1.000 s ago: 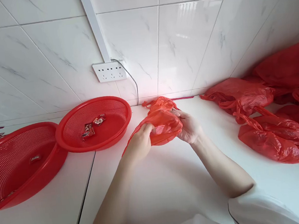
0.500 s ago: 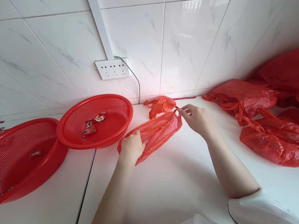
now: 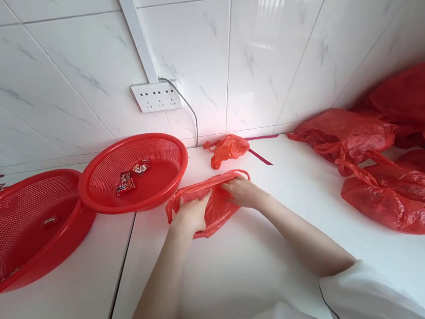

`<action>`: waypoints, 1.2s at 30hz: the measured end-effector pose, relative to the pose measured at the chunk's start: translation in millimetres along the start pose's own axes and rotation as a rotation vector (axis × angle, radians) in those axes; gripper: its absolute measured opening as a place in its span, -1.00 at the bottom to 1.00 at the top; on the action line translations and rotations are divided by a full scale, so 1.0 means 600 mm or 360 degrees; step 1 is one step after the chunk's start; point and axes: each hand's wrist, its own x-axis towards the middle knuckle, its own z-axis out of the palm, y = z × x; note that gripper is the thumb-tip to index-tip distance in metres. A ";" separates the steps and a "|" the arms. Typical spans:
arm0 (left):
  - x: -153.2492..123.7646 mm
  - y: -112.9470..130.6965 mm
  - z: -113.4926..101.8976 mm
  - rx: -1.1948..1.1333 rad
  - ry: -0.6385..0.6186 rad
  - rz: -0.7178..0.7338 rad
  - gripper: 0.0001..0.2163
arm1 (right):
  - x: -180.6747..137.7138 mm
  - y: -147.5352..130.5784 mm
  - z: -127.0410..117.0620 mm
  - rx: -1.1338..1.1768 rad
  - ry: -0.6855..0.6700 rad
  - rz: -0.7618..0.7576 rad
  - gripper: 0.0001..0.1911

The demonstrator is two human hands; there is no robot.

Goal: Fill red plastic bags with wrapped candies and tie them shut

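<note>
A thin red plastic bag [image 3: 217, 205] lies on the white counter [image 3: 248, 273] in front of me. My left hand [image 3: 192, 215] grips its left part with the fingers curled into the film. My right hand [image 3: 244, 193] holds the bag's upper rim at the right, fingers closed on it. A crumpled red bag [image 3: 228, 149] sits just behind, near the wall, with a narrow red strip [image 3: 261, 157] lying on the counter beside it.
Two red perforated baskets stand at the left: the nearer-centre basket [image 3: 166, 157] holds two small red wrapped packets [image 3: 130, 176]; the outer basket [image 3: 67, 217] holds another. A heap of red bags [image 3: 386, 170] fills the right. A wall socket [image 3: 156, 96] with a cable is behind.
The bag came down from a bunched hold onto the counter. My right hand let go of the bag's far end, where the red strip now lies, and moved left onto the bag's rim.
</note>
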 end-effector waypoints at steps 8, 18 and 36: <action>-0.007 -0.039 -0.020 -0.0319 -0.0166 -0.0071 -0.01 | -0.028 0.042 -0.031 0.0087 -0.0222 0.0303 -0.86; 0.002 -0.037 -0.006 -0.0379 -0.0200 -0.0057 0.02 | -0.004 0.005 0.015 0.0366 -0.0353 0.0041 -0.05; -0.112 -0.166 -0.072 -0.0357 0.1657 -0.1371 -0.29 | -0.071 -0.023 -0.093 0.0598 -0.0055 -0.0031 -0.69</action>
